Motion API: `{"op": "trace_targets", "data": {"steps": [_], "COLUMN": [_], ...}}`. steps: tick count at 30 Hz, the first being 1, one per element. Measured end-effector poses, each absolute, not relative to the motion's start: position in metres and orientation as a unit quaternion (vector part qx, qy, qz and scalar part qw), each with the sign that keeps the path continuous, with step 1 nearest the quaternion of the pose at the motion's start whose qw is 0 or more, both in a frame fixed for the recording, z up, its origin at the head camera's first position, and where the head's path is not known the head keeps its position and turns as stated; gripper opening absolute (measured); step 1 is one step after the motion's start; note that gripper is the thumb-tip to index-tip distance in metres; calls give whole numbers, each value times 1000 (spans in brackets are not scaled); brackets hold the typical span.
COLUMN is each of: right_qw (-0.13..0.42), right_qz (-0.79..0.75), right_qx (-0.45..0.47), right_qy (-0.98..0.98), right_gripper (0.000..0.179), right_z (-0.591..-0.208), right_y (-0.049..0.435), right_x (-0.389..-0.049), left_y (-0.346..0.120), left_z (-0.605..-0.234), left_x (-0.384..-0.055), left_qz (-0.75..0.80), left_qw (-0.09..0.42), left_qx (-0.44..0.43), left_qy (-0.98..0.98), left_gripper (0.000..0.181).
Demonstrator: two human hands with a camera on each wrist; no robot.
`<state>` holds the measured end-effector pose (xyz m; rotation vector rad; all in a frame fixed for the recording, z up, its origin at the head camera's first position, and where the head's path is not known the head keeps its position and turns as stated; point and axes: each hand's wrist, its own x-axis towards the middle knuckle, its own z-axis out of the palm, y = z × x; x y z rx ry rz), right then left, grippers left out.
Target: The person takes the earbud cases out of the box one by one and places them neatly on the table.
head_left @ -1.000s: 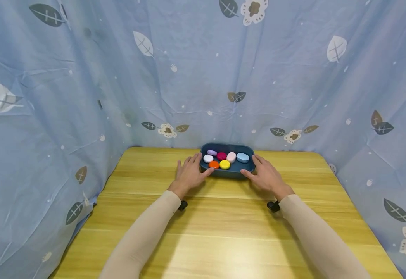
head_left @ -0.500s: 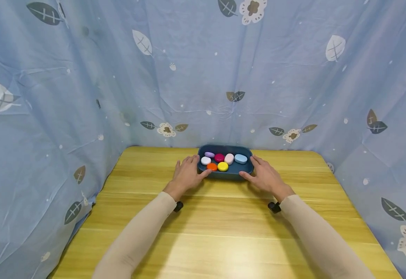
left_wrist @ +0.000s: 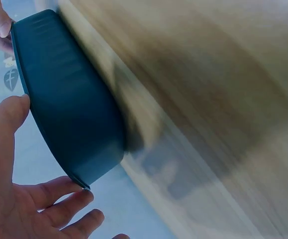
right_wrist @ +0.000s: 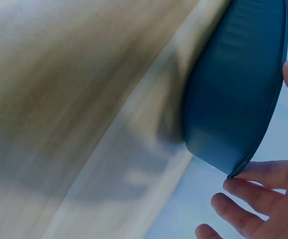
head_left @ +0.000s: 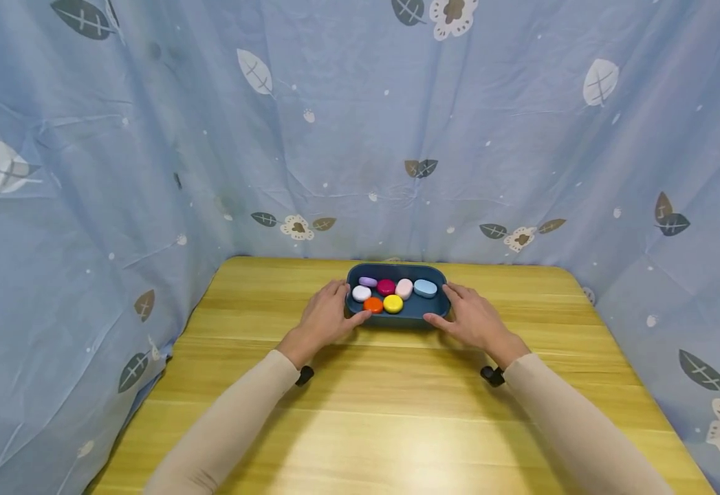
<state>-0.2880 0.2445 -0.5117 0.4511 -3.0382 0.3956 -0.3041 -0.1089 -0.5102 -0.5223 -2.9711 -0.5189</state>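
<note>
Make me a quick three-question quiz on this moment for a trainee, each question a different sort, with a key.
1. Count: how many rounded pieces lie in the dark blue tray?
2. Identify: what colour is the piece nearest the right hand?
3. True or false: the left hand is holding the crimson piece.

Key
1. Seven.
2. Light blue: the light blue piece lies at that hand's end of the tray.
3. False: it grips the tray.

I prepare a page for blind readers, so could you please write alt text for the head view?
A person's left grip and right grip hold opposite ends of a dark blue tray containing seven rounded, coloured pieces. The tray is near the far edge of a wood-grained table, before a blue, leaf-patterned curtain.
</note>
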Motion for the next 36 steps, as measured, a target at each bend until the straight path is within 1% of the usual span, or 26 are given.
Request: {"op": "trace_targets", "data": {"steps": [7,25,36], "right_qw": [31,57,62], "right_qz": [109,108,95], "right_qx": [156,173,177], "right_qy": [-981,-977,-978], "right_gripper": [105,102,101], "right_z": [-512,-516,-517], "right_y": [243,243,243], "right_x": [-275,-241,-238], "left_y": [-117,-130,-133], "left_z": [-511,-514,-511], "left_x": [-290,-251,-246], "left_qz": [-159,-154,-160], "left_qw": [43,48,37], "left_qx": [-189,-203,-198], "left_qy": [-968,-966,-966], "left_gripper": [92,86,85]}}
